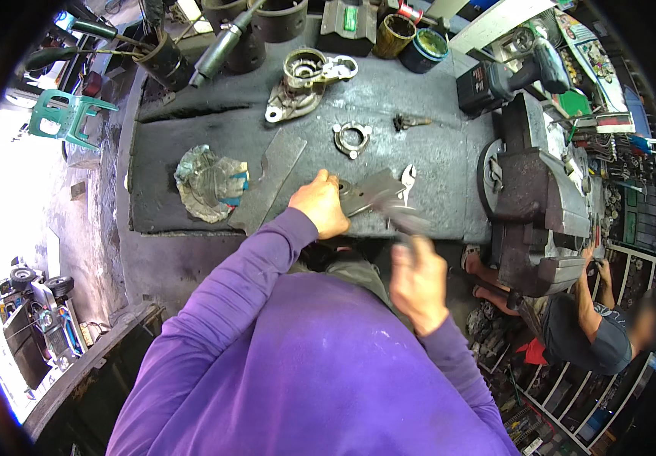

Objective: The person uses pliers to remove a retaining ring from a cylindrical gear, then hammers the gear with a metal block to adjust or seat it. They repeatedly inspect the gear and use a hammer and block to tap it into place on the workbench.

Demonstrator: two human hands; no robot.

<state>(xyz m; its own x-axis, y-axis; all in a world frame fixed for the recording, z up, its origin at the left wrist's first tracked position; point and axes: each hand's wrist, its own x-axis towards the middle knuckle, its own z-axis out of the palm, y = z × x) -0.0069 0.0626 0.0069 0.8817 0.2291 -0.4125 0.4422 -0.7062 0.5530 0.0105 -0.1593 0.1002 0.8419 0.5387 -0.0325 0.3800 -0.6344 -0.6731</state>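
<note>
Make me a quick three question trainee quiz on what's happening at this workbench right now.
1. True or false: the left hand presses a flat metal part onto the bench.
2. What does the right hand have in its grip: A a blurred hammer-like tool, B a cordless drill, C a rag?
3. Fill in: the crumpled rag lies to the person's ____ of the left hand.

Key: 1 true. 2 A. 3 left.
</note>
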